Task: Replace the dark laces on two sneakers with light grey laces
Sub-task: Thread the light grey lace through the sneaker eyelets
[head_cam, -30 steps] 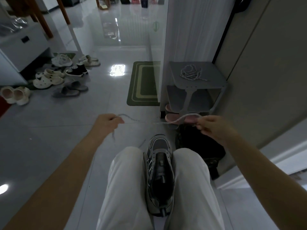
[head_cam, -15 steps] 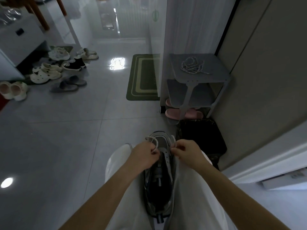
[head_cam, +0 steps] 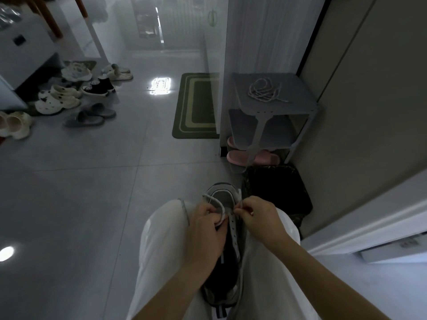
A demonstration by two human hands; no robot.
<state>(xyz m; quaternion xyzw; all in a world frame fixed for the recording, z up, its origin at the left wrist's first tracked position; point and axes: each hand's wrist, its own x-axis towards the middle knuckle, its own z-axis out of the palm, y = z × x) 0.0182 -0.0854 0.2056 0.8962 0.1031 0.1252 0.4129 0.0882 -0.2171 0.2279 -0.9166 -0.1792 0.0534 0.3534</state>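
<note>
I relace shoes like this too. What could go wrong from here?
The sneaker is only wedged between the knees, so a hard pull might tip it. The left hand and right hand pinch the light grey lace near the toe, where its loop could twist or the ends come out uneven. In this dim light an eyelet might be skipped.

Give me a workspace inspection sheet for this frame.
Surface: grey tiled floor, glossy, light reflections.
Job's things: sneaker wedged between the person's knees, toe away; light grey lace looped at the toe-end eyelets; coiled lace on the grey rack.
Clutter: loose shoes on the floor far left; pink slippers at the rack's base; dark bin beside the sneaker; green mat.
Hands: left hand and right hand each pinch the light grey lace.
Cables: nothing seen.
Surroundings: wall at right, dim light.
</note>
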